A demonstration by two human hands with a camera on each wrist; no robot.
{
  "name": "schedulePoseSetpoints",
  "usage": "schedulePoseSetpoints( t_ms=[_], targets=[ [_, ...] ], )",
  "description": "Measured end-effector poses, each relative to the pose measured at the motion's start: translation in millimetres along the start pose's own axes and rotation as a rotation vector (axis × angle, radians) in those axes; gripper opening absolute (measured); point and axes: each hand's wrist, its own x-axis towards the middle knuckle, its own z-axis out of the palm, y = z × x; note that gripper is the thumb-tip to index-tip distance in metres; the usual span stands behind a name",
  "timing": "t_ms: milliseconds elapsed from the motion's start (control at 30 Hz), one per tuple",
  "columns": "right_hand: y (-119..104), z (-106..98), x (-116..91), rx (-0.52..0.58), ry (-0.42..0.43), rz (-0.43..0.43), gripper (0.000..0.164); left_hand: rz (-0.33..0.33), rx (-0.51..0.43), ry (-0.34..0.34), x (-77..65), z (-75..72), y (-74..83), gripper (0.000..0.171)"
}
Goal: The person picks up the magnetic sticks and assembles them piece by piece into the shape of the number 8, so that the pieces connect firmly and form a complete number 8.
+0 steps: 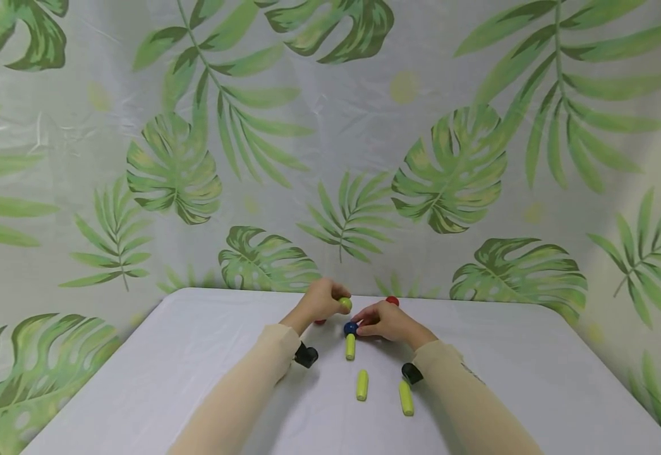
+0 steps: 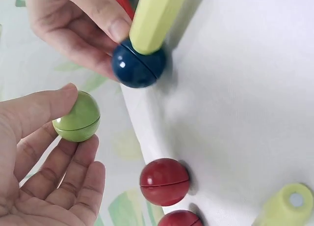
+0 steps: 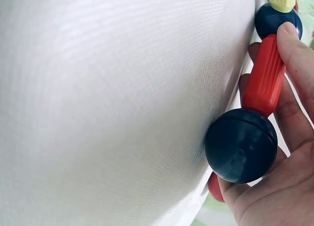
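Note:
My left hand [image 1: 319, 302] pinches a green ball [image 2: 78, 120] between thumb and fingers, raised off the table in the left wrist view. My right hand [image 1: 390, 321] grips a red ribbed stick [image 3: 265, 76], its thumb where the stick meets a blue ball [image 2: 135, 66]. A second blue ball [image 3: 240, 147] sits at the stick's other end, beside the palm. From the first blue ball extends a yellow-green stick [image 1: 350, 347], joined end-on. The green ball is apart from these joined pieces.
On the white table [image 1: 205, 354], two loose yellow-green sticks [image 1: 362, 385] [image 1: 406, 398] lie nearer to me. Two red balls [image 2: 164, 182] [image 2: 181, 219] rest near the far edge by my left hand. Another red ball [image 1: 392, 300] is behind my right hand. A leaf-patterned curtain [image 1: 353, 139] hangs behind.

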Motion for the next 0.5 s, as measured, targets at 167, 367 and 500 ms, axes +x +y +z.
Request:
schedulePoseSetpoints(
  t_ms=[167,367,500],
  targets=[
    [-0.9,-1.1,0.2,0.006,-0.009,-0.012,0.026,0.005,-0.068,-0.001,-11.6,-7.3,4.2,0.029],
    [0.7,-0.8,0.2,-0.010,-0.003,-0.018,0.025,0.015,-0.174,-0.013,-27.8,-13.5,9.8,0.028],
    [-0.1,0.3,-0.2,-0.009,0.000,-0.027,0.024,0.036,-0.213,-0.026,-38.8,-12.0,11.1,0.027]
  ],
)
